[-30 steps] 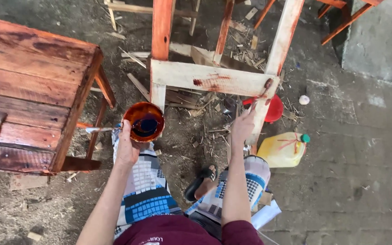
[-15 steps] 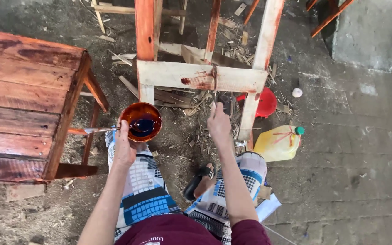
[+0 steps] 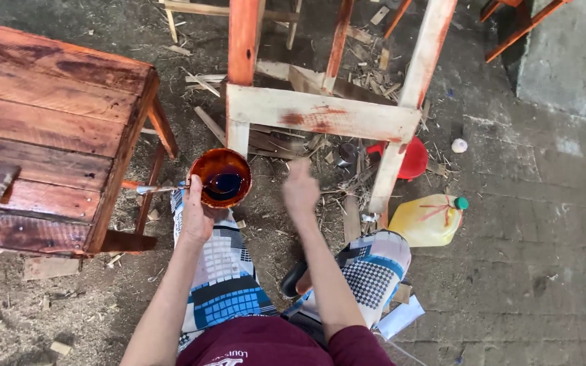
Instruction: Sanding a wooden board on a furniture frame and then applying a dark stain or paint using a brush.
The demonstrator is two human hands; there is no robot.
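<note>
Left hand (image 3: 197, 218) grips bowl (image 3: 221, 177), seemingly

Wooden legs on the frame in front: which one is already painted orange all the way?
The left front leg above the crossbar is solid orange. The right leg is mostly bare pale wood with only smears.

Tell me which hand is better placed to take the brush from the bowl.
The right hand, probably. It is empty and hangs beside the bowl. The left hand already holds the bowl, with the brush lying at its edge.
</note>
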